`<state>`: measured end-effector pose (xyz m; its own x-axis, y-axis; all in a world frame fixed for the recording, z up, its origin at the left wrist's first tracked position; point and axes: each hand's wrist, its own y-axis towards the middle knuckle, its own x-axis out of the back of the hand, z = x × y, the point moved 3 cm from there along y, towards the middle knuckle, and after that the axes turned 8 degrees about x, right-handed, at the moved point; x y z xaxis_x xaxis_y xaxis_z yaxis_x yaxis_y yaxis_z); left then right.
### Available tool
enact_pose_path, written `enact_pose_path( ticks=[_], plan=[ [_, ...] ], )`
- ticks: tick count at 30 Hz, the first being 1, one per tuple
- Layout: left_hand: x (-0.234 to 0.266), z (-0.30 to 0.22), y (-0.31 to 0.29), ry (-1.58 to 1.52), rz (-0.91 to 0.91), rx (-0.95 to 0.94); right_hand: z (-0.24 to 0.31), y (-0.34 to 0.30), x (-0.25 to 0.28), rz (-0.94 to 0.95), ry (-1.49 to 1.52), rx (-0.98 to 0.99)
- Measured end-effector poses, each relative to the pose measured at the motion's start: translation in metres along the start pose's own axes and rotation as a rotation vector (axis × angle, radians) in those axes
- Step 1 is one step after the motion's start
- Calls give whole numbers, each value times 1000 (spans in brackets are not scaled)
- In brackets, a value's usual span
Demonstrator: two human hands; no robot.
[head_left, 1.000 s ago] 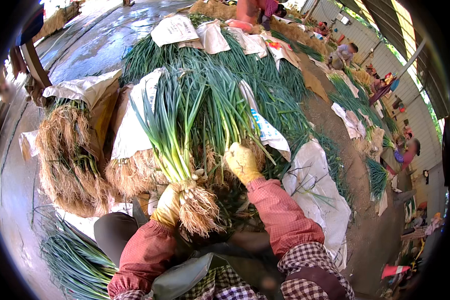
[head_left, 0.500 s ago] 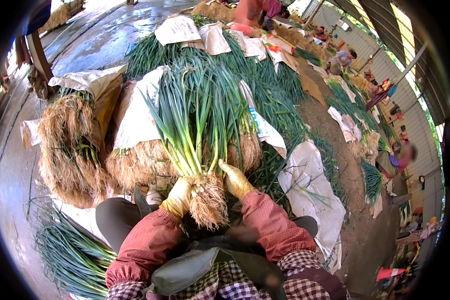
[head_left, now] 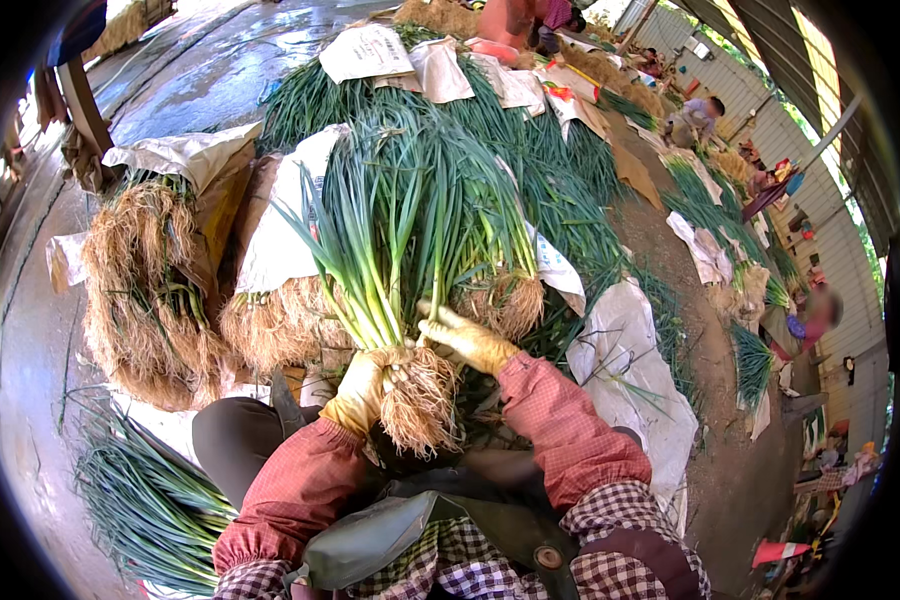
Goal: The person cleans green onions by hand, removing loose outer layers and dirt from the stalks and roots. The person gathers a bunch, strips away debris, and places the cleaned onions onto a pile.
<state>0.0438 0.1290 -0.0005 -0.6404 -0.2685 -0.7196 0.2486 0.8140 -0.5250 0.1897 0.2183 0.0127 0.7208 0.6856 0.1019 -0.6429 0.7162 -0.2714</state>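
The fingers of our yellow-gloved left hand (head_left: 354, 392) wrap around the lower stalks of a bunch of long green onions (head_left: 372, 290), just above its shaggy tan roots (head_left: 420, 402); our left forearm, in a red checked sleeve (head_left: 295, 475), slants up from lower left. Between roots and right wrist we note a dark gap. Our yellow-gloved right hand (head_left: 467, 338) extends inward, fingers parted at the outer stalks; whether they pinch one, we cannot tell. Farther right lies a crumpled white sheet (head_left: 635, 350).
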Motion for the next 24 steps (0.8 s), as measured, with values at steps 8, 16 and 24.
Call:
enact_pose_path(
  ticks=[8,16,24],
  plan=[
    [-7,14,-5,121,-44,75,10,-6,-21,-246,-654,288],
    [-5,10,-1,1,-6,-5,23,-55,-39,-315,-1143,791],
    [-5,7,3,-72,41,43,-97,-135,23,548,-1245,-425]
  ],
)
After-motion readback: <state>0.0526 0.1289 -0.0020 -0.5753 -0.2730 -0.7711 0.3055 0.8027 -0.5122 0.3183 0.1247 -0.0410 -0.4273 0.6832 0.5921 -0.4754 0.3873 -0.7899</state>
